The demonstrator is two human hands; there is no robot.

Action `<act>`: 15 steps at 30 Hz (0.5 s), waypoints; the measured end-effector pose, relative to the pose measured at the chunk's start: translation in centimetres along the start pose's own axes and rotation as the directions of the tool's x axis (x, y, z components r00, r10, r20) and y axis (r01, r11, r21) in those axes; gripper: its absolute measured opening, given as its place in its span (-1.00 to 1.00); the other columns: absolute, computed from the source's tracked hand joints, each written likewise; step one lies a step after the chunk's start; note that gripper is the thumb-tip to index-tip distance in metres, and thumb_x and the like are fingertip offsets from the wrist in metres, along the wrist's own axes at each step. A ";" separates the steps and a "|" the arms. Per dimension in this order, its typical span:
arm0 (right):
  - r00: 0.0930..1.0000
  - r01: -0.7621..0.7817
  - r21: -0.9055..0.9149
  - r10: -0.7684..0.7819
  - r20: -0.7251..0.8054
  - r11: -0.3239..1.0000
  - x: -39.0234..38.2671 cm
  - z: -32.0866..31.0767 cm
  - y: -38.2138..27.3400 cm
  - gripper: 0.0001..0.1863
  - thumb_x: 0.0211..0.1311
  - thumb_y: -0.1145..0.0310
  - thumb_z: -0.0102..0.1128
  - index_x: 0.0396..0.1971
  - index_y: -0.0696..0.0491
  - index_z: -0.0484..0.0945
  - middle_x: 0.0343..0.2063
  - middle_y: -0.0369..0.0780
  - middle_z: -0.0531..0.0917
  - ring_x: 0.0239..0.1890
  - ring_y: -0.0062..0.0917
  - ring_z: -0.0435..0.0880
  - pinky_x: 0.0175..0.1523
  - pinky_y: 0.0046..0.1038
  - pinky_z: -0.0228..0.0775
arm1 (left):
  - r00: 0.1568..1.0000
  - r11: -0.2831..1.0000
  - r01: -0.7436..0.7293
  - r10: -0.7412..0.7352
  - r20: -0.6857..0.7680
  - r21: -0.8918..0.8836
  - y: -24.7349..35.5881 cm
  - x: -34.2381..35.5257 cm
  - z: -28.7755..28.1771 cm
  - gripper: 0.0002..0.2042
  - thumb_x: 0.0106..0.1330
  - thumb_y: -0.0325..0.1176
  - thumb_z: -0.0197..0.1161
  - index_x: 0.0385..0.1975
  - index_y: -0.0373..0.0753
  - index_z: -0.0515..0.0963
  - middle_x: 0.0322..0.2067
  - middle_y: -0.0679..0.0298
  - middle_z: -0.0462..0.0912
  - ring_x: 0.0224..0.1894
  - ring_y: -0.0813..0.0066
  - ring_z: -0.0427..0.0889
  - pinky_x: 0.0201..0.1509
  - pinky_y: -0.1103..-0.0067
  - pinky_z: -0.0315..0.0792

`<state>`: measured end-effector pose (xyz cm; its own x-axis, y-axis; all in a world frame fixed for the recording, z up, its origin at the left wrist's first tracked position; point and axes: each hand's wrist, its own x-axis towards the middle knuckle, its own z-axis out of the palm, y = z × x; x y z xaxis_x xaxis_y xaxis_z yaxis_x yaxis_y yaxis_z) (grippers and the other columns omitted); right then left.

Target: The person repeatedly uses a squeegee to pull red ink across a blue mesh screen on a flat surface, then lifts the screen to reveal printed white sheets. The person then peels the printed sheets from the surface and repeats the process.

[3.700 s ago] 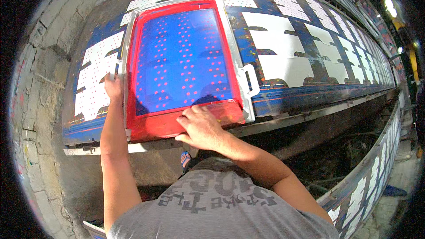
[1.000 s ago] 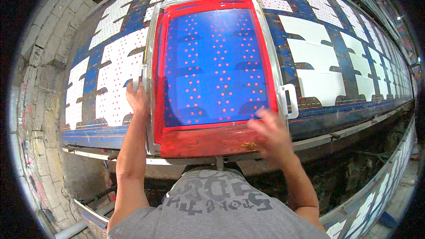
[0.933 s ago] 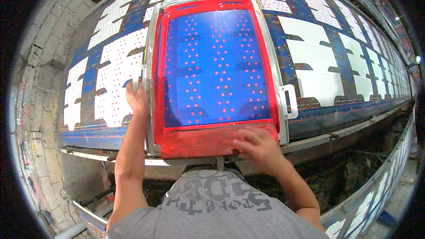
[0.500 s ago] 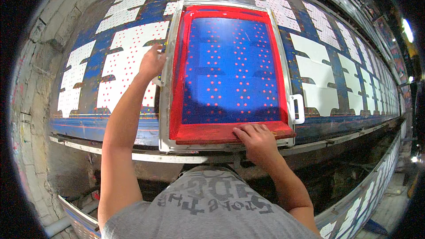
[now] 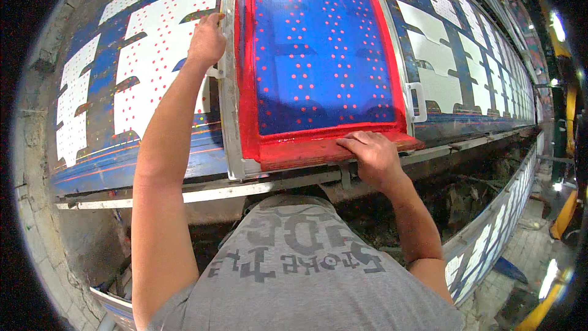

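Observation:
A screen printing frame [image 5: 228, 116] with pale metal sides, blue mesh marked with rows of pink dots and a red-smeared border lies on the long table [image 5: 177, 168]. My left hand [image 5: 206, 40] has its fingers curled on the upper left rail of the frame, above the left handle. My right hand [image 5: 372, 153] grips a red squeegee [image 5: 291, 156] lying along the frame's front end. A white handle [image 5: 419, 101] sticks out on the right. To the left lie white cut panels with red dots [image 5: 156, 55]; to the right, plainer white panels [image 5: 429, 49].
A worn block wall [image 5: 43, 122] runs down the left. A second slanted rail of white panels [image 5: 490, 220] is at lower right, beside a dark gap under the table edge. Yellow posts [image 5: 563, 211] and lights stand at the far right.
My left hand has moved forward from the handle up the frame's left rail. My right hand has closed on the squeegee. The frame sits higher in the picture as the view has shifted.

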<state>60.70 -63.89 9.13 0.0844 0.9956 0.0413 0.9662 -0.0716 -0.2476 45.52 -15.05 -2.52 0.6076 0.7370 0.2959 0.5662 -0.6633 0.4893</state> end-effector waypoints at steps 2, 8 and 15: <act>0.993 -0.003 -0.008 0.002 -0.119 1.000 -0.1 1.1 -0.4 -0.52 0.12 0.56 0.29 0.09 0.02 0.78 0.01 -0.15 0.82 0.02 -0.16 0.81 0.16 -0.13 0.65 | 1.000 0.999 0.010 -0.010 0.003 0.050 0.4 0.0 -0.1 -0.51 0.44 -0.55 0.10 0.38 -0.27 0.57 0.30 -0.21 0.63 0.37 -0.19 0.62 0.54 0.10 0.47; 0.980 0.016 -0.102 -0.035 -0.194 0.995 3.3 2.5 2.0 -0.53 0.11 0.57 0.29 0.07 0.06 0.79 -0.02 -0.16 0.80 -0.02 -0.17 0.80 0.11 -0.14 0.64 | 0.999 0.987 0.015 -0.021 0.036 0.160 0.7 -0.2 -0.4 -0.51 0.51 -0.50 0.12 0.44 -0.17 0.53 0.32 -0.09 0.63 0.38 -0.18 0.57 0.51 -0.01 0.44; 0.989 0.033 -0.147 -0.053 -0.135 0.989 13.6 1.1 9.0 -0.46 0.12 0.61 0.27 0.15 0.00 0.76 0.00 -0.13 0.76 0.07 -0.11 0.76 0.22 -0.08 0.61 | 0.999 0.975 0.045 -0.048 0.007 0.219 1.7 -0.8 -0.7 -0.47 0.55 -0.48 0.14 0.52 -0.15 0.43 0.38 -0.07 0.56 0.43 -0.19 0.51 0.54 -0.04 0.38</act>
<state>70.30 -50.89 6.42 0.0647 0.9807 0.1845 0.9938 -0.0466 -0.1007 45.57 -16.65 -1.35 0.5840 0.7668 0.2663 0.7012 -0.6418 0.3104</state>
